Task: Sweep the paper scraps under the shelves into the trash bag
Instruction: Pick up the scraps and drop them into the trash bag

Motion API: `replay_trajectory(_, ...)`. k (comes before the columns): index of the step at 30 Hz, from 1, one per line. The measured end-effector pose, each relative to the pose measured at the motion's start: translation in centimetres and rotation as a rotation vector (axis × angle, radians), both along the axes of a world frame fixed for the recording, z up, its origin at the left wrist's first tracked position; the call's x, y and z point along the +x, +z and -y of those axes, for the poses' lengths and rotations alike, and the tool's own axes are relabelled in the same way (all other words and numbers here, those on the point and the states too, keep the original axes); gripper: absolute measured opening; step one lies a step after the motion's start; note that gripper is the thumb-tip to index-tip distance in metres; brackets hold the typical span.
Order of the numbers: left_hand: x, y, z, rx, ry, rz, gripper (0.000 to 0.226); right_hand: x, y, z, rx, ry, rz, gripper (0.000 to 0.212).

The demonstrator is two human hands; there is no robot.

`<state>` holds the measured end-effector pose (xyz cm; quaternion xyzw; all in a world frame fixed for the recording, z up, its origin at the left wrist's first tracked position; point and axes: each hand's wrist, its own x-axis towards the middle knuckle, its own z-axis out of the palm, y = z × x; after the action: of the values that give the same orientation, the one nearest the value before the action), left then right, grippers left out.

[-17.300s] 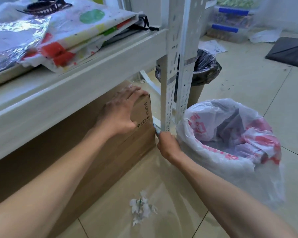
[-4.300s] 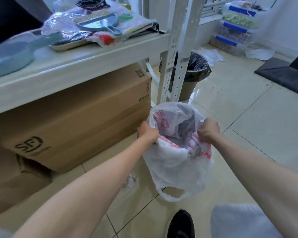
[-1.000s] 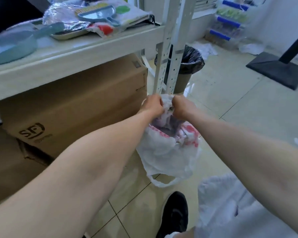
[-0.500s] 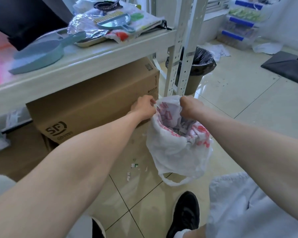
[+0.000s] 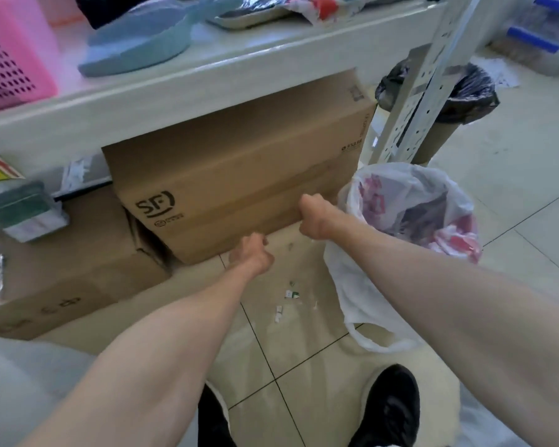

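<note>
Paper scraps point(image 5: 288, 296), about four, lie between one trash bag point(image 5: 410, 201) and two empty, curled hands.

A cardboard box point(image 5: 239, 175) sits before me, a pink basket point(image 5: 10, 53) and blue dustpan point(image 5: 136, 46) above it, a black-lined bin point(image 5: 465, 95) beyond.

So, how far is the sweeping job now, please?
Done: the trash bag stands open beside the SF cardboard box. In hand: the left hand and right hand are at the box's lower edge; neither holds the bag. Left: small paper scraps lie on the tiles in front of the box, and the blue dustpan rests on the shelf.
</note>
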<state>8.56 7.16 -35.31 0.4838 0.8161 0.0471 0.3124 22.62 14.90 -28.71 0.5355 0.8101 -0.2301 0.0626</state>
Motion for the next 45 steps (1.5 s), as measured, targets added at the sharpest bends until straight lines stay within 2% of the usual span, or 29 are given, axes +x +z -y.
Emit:
replay_trajectory(3, -1.3, -3.8, 0.1, -0.063, -0.021, 0.062, 0.053, -1.3, -4.7, -0.5, -0.123, -0.003, 0.038, 0.031)
replay_trajectory(8, -2.3, -9.2, -0.3, -0.087, -0.083, 0.13, 0.072, -1.7, -12.6, -1.6, -0.168, -0.034, 0.104, 0.039)
replay_trajectory(14, -3.5, -11.7, 0.2, 0.003, -0.143, 0.146, 0.063, -3.4, -16.9, -3.5, -0.186, 0.108, 0.15, 0.059)
replay_trajectory(19, -3.5, -12.2, 1.0, 0.012, -0.263, 0.182, 0.059, -3.2, -18.0, -2.6, -0.164, 0.165, 0.157, 0.052)
replay_trajectory(27, -1.0, -11.7, 3.7, -0.051, -0.288, 0.24, 0.059, -0.1, -18.6, 3.1, -0.307, 0.112, -0.014, 0.035)
replay_trajectory(31, 0.5, -11.8, 5.5, -0.035, -0.301, 0.206, 0.062, 1.3, -18.3, 5.5, -0.328, 0.101, 0.022, 0.041)
replay_trajectory(35, 1.8, -12.3, 7.3, -0.009, -0.38, 0.164, 0.07, 1.5, -18.5, 7.1, -0.252, 0.079, 0.031, 0.043)
replay_trajectory(38, 2.3, -13.2, 8.2, 0.045, -0.379, 0.159, 0.058, 1.2, -18.7, 7.6, -0.193, 0.038, 0.042, 0.035)
replay_trajectory(42, 2.1, -13.6, 8.1, 0.132, -0.21, 0.22, 0.024, 1.0, -18.7, 7.6, -0.186, -0.03, 0.055, 0.021)
replay_trajectory(45, 1.8, -13.6, 7.6, 0.15, -0.176, 0.2, 0.018, 0.9, -18.7, 7.3, -0.212, -0.066, 0.054, 0.014)
